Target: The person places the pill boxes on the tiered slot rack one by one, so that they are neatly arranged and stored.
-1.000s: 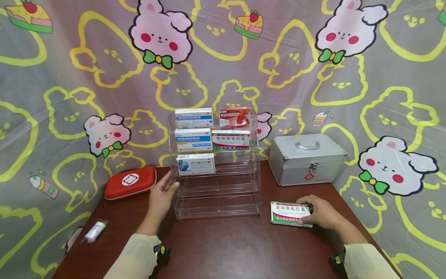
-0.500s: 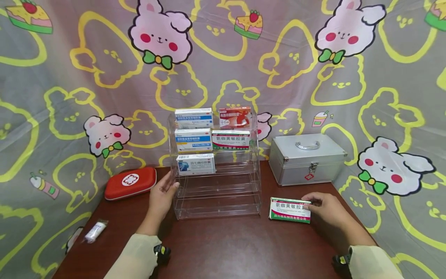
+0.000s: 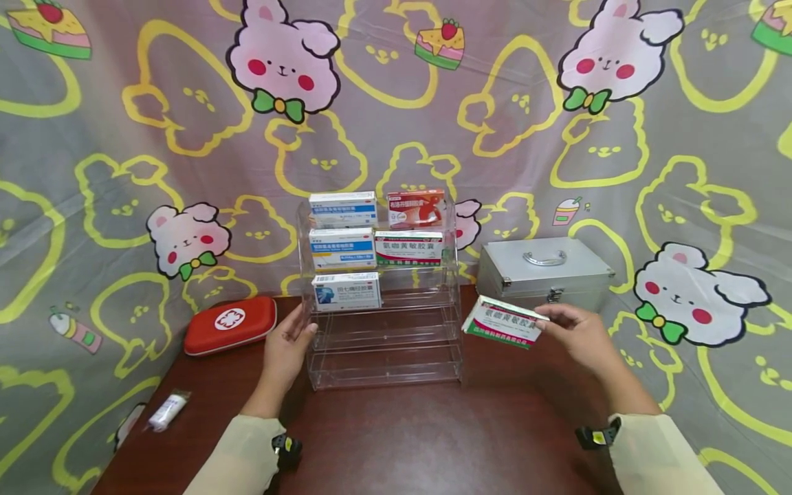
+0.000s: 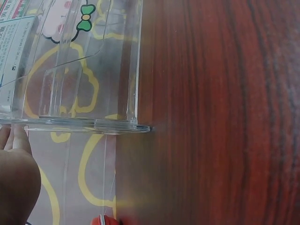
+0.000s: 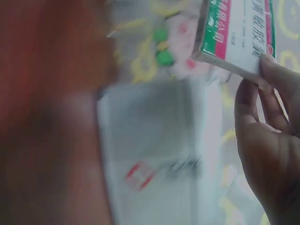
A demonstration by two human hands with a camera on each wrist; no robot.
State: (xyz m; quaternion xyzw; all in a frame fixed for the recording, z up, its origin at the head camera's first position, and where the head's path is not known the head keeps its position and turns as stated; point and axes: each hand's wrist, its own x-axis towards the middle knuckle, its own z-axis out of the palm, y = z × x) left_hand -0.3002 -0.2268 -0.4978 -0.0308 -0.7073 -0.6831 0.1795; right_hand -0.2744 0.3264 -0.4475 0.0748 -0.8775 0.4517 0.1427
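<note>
My right hand point(image 3: 578, 337) pinches one end of a white, green and red medicine box point(image 3: 504, 323) between thumb and fingers. The box is tilted above the table, in front of the metal case; the right wrist view shows its printed face and side. My left hand point(image 3: 286, 347) rests against the left side of a clear tiered display rack point(image 3: 386, 337), its fingertips point(image 4: 18, 136) at the side panel. Two blue-and-white boxes point(image 3: 342, 249), a red box point(image 3: 416, 210), another green-and-red box point(image 3: 408, 249) and a white box point(image 3: 346, 292) stand on its upper tiers.
Behind the right hand stands a silver metal case point(image 3: 544, 271) with a handle. A red zip pouch point(image 3: 230, 326) lies left of the rack, and a small wrapped white roll point(image 3: 167, 411) is near the table's left edge. A patterned curtain point(image 3: 383, 103) encloses the table.
My right hand has raised the medicine box off the table and moved it up and slightly left, tilting it. The left hand stays at the rack's side.
</note>
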